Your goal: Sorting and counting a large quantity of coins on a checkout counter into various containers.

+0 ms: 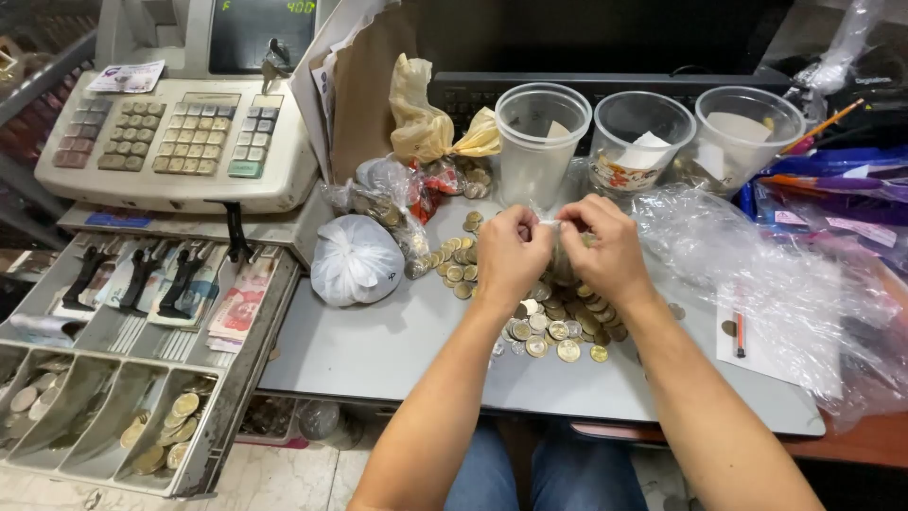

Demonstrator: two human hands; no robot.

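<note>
Head view: person seated at grey bench (pixel 378 350), both forearms reach in from the bottom edge, blue trousers below.
Coin tray: open cash drawer (pixel 123 378) at lower left, coins in the near compartments, banknotes (pixel 241 308) under black clips behind them.
Loose coins: gold and silver coin pile (pixel 558 326) on the bench, right under and just in front of the hands; a second scatter (pixel 459 260) trails left of the left hand.
Left hand (pixel 509 257): grip closed, fingers pinch the top of a small clear plastic bag (pixel 564 254) holding coins.
Right hand (pixel 610 251): grip closed on the same bag from the other side, thumbs of both hands nearly meet at the bag's neck.
Bag position: held between the two hands, just above the coin pile; bottom of it is hidden by the hands.
White tied bag (pixel 355 260): sits on the bench left of the coins, apart from the hands.
Loose clear plastic (pixel 757 274): crumpled sheet to the right, a red pen (pixel 739 333) on paper beneath it.
Tubs: three clear plastic tubs (pixel 541 128) in a row behind the hands, paper slips inside.
Far left: beige cash register (pixel 180 142) with keypad, above the drawer.
</note>
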